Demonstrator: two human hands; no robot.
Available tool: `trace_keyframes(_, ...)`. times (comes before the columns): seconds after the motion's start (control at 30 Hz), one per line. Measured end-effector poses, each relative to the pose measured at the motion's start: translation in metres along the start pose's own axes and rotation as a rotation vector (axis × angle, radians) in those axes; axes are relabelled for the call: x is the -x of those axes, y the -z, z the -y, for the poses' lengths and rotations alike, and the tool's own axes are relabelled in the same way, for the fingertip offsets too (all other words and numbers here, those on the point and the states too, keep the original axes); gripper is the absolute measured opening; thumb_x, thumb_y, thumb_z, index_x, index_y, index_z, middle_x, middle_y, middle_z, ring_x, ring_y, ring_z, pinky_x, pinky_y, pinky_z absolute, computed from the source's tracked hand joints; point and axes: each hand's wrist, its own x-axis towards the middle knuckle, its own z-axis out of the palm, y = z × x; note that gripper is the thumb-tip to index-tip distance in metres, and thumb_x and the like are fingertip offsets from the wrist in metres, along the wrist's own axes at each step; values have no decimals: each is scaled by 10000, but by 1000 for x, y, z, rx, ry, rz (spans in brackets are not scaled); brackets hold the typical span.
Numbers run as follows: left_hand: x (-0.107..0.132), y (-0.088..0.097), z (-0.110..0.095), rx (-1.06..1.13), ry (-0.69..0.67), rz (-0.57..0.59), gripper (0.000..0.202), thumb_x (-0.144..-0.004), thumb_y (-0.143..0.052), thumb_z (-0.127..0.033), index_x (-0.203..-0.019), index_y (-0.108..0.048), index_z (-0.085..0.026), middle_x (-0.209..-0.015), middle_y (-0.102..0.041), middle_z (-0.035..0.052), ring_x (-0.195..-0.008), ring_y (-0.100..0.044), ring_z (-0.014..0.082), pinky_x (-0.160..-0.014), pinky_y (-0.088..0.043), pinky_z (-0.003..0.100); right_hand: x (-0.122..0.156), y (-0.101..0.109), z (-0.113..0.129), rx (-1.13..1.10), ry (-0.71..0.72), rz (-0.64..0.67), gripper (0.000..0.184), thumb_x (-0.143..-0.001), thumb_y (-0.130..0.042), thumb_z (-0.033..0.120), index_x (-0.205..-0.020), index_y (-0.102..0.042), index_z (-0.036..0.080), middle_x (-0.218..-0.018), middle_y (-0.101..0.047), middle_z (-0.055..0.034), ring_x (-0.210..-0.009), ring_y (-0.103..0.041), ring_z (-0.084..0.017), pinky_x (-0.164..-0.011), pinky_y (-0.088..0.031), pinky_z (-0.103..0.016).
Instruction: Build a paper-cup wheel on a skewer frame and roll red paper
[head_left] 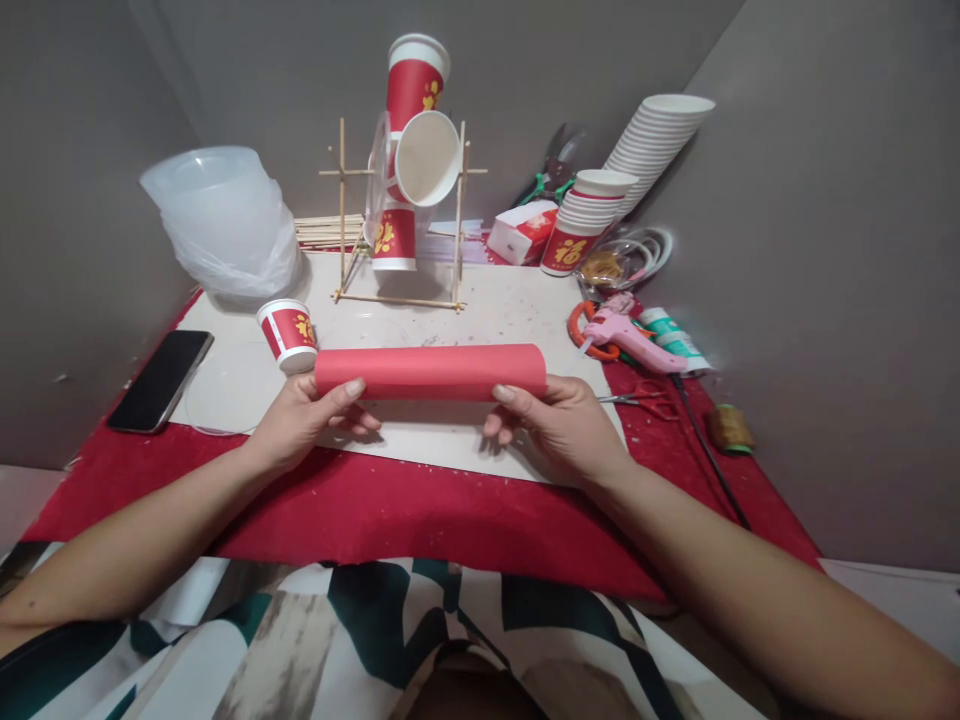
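Between my two hands a sheet of red paper point(431, 372), curved over into a roll, is held level above the white board point(517, 315). My left hand point(319, 412) grips its left end, thumb on the near face. At the right end my right hand point(551, 420) pinches it the same way, with some fingers curled below. A red and white paper cup point(289, 335) lies tipped just behind my left hand. Farther back stands a frame of thin wooden sticks point(397, 299) with paper cups point(427, 158) mounted in it.
At the left are a black phone point(161, 382), a clear plastic disc point(232, 390) and bagged plastic bowls point(225, 225). To the right lie a pink glue gun point(634, 340), scissors point(649, 400) and a thread spool point(730, 430). Stacked paper cups point(652, 150) lean behind.
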Motion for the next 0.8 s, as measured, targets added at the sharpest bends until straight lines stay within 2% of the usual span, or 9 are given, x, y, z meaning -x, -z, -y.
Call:
trace_keyframes(0.1, -1, -1, 0, 5, -2, -13, 415, -779, -832, -504, -925, -727, -129, -726, -783, 100, -627, -755, 211, -680, -662, 319, 0, 0, 0, -9, -8, -7, 368, -695, -899, 497, -685, -753, 159, -563, -724, -56, -412, -611, -132, -422, -567, -258)
trace_keyframes(0.17, 0, -1, 0, 8, -9, -17, 390, -780, -835, -480, -895, -726, -123, -731, -785, 102, -630, -756, 205, -676, -656, 302, 0, 0, 1, -13, -14, -6, 369, -694, -900, 495, -678, -751, 158, -564, -724, -60, -409, -607, -129, -422, -564, -256)
trace_keyframes(0.27, 0, 0, 0, 9, -10, -8, 376, -783, -836, -448, -909, -730, -110, -741, -788, 109, -644, -764, 203, -658, -639, 262, -1, -1, 1, -28, -27, -3, 367, -687, -905, 489, -690, -750, 156, -565, -726, -61, -407, -607, -126, -424, -558, -251)
trace_keyframes(0.4, 1, 0, 0, 11, -9, -10, 357, -792, -826, -423, -938, -737, -110, -747, -791, 101, -641, -761, 205, -681, -650, 295, -2, 0, 0, -56, -43, -9, 376, -668, -915, 491, -720, -752, 156, -560, -727, -60, -398, -605, -134, -422, -560, -260)
trace_keyframes(0.67, 4, -2, 0, -14, -37, 8, 369, -772, -838, -475, -858, -729, -133, -752, -793, 97, -665, -764, 203, -660, -634, 279, -2, 1, -2, -76, -70, 12, 390, -684, -907, 490, -827, -763, 156, -554, -726, -51, -396, -606, -140, -431, -571, -267)
trace_keyframes(0.8, 7, -4, -2, -50, -62, 2, 382, -771, -838, -487, -836, -734, -125, -739, -787, 96, -672, -762, 211, -671, -633, 293, -2, 1, -2, -72, -94, 38, 377, -695, -901, 482, -774, -754, 143, -551, -722, -61, -396, -610, -148, -419, -567, -271)
